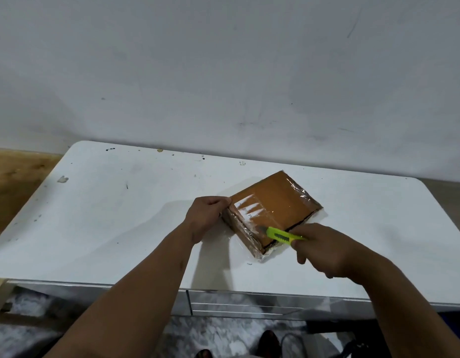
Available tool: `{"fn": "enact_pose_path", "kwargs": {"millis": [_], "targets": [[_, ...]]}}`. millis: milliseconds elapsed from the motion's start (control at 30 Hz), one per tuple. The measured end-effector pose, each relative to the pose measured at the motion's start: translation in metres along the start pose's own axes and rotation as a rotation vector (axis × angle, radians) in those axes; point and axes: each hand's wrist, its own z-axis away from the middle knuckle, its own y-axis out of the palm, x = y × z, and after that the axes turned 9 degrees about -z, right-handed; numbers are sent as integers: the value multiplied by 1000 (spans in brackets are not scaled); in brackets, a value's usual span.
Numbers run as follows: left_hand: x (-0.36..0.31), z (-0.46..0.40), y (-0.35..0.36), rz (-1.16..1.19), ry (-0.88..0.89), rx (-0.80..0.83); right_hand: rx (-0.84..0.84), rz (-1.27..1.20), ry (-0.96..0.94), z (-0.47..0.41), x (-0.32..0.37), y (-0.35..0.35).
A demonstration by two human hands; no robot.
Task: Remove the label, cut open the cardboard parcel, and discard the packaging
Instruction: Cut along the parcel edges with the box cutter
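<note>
The white surface (120,215) runs wide from left to right against a pale wall, with plenty of bare room to the left of the work and some behind it, while its near edge lies close below the forearms. On it, right of centre, lies the flat cardboard parcel (271,210), wrapped in clear shiny film and turned at an angle, so its long axis runs from the near corner by the right hand away toward the far right, and one short side faces the left hand. The parcel sits squarely between the two hands, touching both. The left hand (207,215) is closed on the parcel's left corner, fingers curled over the top edge and pinning it down. The right hand (324,250) is clenched around a yellow-green box cutter (281,235), which points leftward across the near corner, its tip resting on or just at the film near the top edge of the side facing the person; whether the blade is biting in cannot be told. A pale patch under the film near the left hand may be the label (249,206), though its print is too blurred to read. Judging from this, the cut is likely to run along that near edge, so the steadying fingers to the left sit roughly in the blade's line and want watching, whereas a draw back toward the right hand has open surface.
</note>
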Motion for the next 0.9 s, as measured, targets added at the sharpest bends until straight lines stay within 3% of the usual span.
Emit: {"fn": "enact_pose_path", "kwargs": {"millis": [67, 200, 267, 400, 567, 667, 900], "targets": [[0, 4, 2, -30, 48, -10, -96, -213, 8, -5, -9, -4], [-1, 7, 5, -66, 114, -72, -410, -78, -204, -24, -35, 5], [-4, 8, 4, -111, 149, -105, -467, -70, -264, -30, -42, 11], [-8, 17, 7, -229, 258, -68, -427, -60, -270, -44, -61, 26], [6, 22, 17, -940, 707, 9, -423, -122, -356, -55, -72, 35], [1, 32, 20, -1095, 657, 73, -418, -128, -370, -64, -75, 34], [-14, 46, 23, -1300, 618, -74, -424, -68, -439, -92, -77, 21]]}}
